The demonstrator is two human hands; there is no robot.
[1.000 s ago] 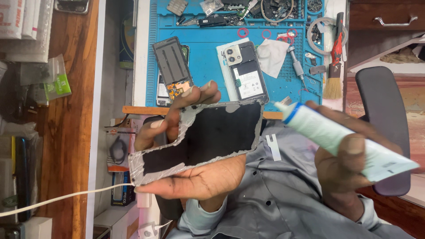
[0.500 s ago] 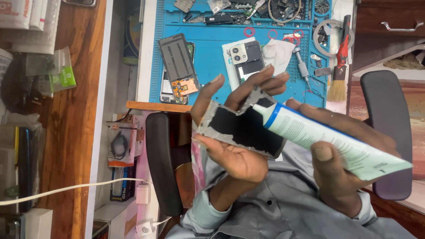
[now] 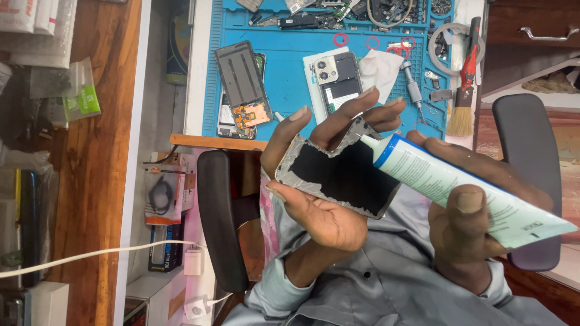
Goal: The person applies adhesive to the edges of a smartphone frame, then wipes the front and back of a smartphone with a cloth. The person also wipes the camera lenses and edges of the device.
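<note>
Two hands, one glue tube, one phone panel, one brush

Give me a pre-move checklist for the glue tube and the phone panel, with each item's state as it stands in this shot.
1. Left hand grips the phone panel firmly, fingers wrapped over its edges: ok.
2. Right hand holds the glue tube around its body: ok.
3. Nozzle tip meets the panel's upper edge: ok.
4. Cap off the nozzle: cannot tell.
5. Glue already laid on the frame: cannot tell.
6. Opened phone and the other parts stay on the blue mat, apart from both hands: ok.
</note>
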